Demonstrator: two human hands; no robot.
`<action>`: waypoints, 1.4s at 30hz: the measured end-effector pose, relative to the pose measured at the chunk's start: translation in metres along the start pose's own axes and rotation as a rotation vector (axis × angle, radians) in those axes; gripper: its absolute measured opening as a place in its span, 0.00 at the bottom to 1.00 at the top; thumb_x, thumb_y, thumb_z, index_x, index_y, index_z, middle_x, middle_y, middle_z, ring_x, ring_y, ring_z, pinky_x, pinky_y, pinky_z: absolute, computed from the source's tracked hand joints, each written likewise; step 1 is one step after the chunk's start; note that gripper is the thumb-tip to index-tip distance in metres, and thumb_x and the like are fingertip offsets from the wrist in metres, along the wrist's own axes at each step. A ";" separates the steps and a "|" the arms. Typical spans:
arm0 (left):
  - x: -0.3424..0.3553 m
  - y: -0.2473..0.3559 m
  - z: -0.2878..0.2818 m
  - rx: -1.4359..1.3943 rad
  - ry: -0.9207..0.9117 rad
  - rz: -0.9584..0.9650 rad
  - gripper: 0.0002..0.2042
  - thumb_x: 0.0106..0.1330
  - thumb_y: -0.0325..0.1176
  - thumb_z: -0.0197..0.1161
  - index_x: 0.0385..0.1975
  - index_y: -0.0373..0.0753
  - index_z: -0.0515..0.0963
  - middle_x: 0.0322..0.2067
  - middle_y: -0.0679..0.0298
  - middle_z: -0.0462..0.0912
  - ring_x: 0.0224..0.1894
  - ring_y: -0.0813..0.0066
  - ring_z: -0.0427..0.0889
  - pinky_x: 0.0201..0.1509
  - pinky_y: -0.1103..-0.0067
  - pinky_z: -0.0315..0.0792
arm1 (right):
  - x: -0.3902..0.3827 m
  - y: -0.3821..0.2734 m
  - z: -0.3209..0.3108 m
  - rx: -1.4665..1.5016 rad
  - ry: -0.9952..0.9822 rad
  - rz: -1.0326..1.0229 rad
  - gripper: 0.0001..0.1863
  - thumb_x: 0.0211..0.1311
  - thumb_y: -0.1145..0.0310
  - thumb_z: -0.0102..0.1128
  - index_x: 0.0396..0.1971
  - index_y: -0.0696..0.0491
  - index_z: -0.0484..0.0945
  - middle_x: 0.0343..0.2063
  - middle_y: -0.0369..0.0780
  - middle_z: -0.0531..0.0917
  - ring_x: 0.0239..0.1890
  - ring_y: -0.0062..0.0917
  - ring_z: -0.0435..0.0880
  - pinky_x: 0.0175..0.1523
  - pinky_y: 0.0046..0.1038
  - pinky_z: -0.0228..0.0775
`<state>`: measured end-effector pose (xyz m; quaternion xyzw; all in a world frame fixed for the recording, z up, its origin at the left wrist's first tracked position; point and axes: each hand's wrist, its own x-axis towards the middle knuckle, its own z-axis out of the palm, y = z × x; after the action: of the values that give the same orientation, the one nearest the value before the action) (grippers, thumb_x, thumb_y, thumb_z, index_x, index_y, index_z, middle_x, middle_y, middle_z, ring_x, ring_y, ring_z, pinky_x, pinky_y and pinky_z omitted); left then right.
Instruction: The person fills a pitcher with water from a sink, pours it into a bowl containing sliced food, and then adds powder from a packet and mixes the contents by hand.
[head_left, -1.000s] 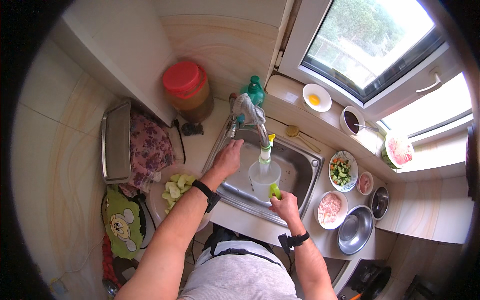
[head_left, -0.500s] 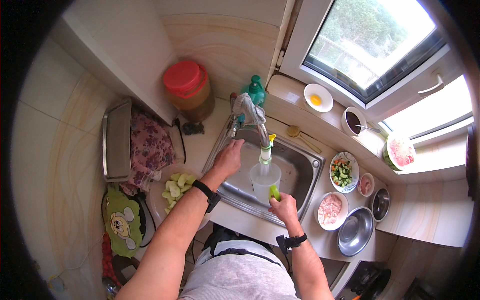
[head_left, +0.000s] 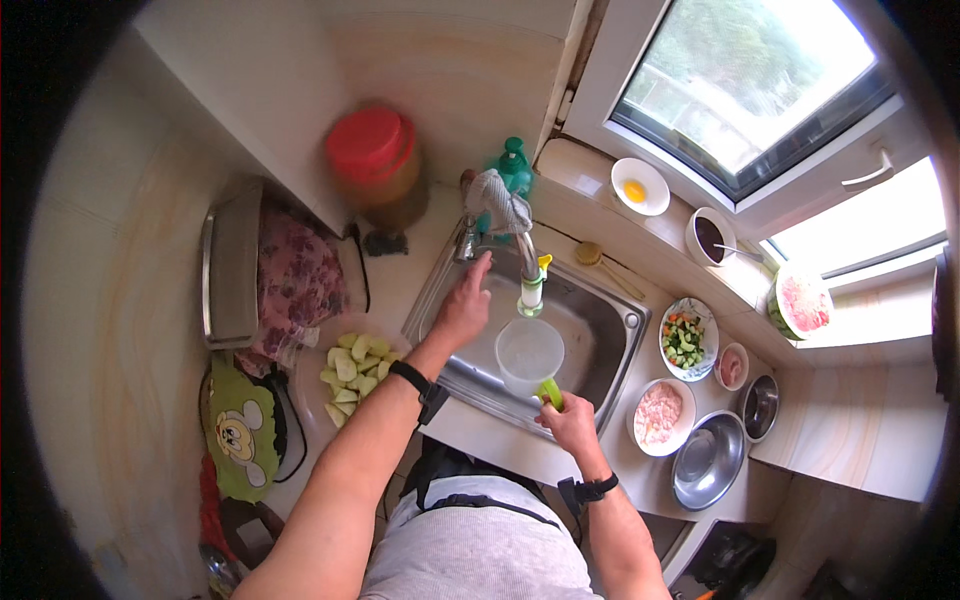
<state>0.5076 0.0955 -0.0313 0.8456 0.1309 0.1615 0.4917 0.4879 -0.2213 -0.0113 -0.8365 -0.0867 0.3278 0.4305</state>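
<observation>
My left hand point(head_left: 466, 308) reaches up at the sink's left side toward the tap handle point(head_left: 467, 242), index finger extended to just below it; whether it touches is unclear. My right hand point(head_left: 570, 418) grips the green handle of a translucent plastic jug point(head_left: 525, 350) in the steel sink point(head_left: 615, 330). The jug is under the spout point(head_left: 530, 295), which has a white-and-green fitting and a cloth point(head_left: 495, 200) wrapped over the pipe. No running stream is visible at the spout.
A bowl of pale green chunks point(head_left: 355, 375) sits left; a red-lidded jar point(head_left: 375, 165) and green bottle point(head_left: 515, 165) behind. Right are bowls of chopped vegetables point(head_left: 685, 340), pinkish minced food point(head_left: 658, 415) and a steel basin point(head_left: 705, 465). An egg bowl point(head_left: 638, 188) rests on the sill below the window.
My left hand has moved up toward the tap handle, its index finger extending. The water stream from the spout has stopped. My right hand still holds the jug, with little movement.
</observation>
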 end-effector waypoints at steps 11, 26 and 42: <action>-0.202 0.105 -0.033 -0.975 -0.144 -0.870 0.49 0.70 0.69 0.59 0.81 0.41 0.50 0.77 0.57 0.61 0.78 0.59 0.60 0.79 0.63 0.58 | -0.074 -0.067 -0.014 0.017 -0.124 -0.345 0.07 0.60 0.71 0.72 0.34 0.58 0.87 0.23 0.43 0.87 0.25 0.22 0.86 0.34 0.27 0.77; -0.291 0.106 -0.147 -1.727 0.137 -0.349 0.58 0.61 0.84 0.47 0.81 0.44 0.49 0.78 0.53 0.59 0.78 0.54 0.62 0.79 0.54 0.61 | -0.147 -0.173 0.075 -0.017 -0.623 -0.604 0.05 0.63 0.74 0.67 0.37 0.59 0.85 0.29 0.39 0.90 0.32 0.22 0.91 0.38 0.26 0.83; -0.419 0.038 -0.197 -1.739 0.435 -0.329 0.44 0.74 0.72 0.46 0.81 0.49 0.55 0.75 0.62 0.65 0.75 0.61 0.67 0.79 0.59 0.61 | -0.184 -0.278 0.239 -0.719 -0.760 -1.448 0.07 0.59 0.72 0.66 0.36 0.57 0.85 0.47 0.45 0.87 0.49 0.40 0.87 0.53 0.40 0.82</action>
<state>0.0481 0.0738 0.0328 0.0981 0.1718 0.2869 0.9373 0.2355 0.0291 0.1924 -0.4961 -0.8280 0.1835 0.1860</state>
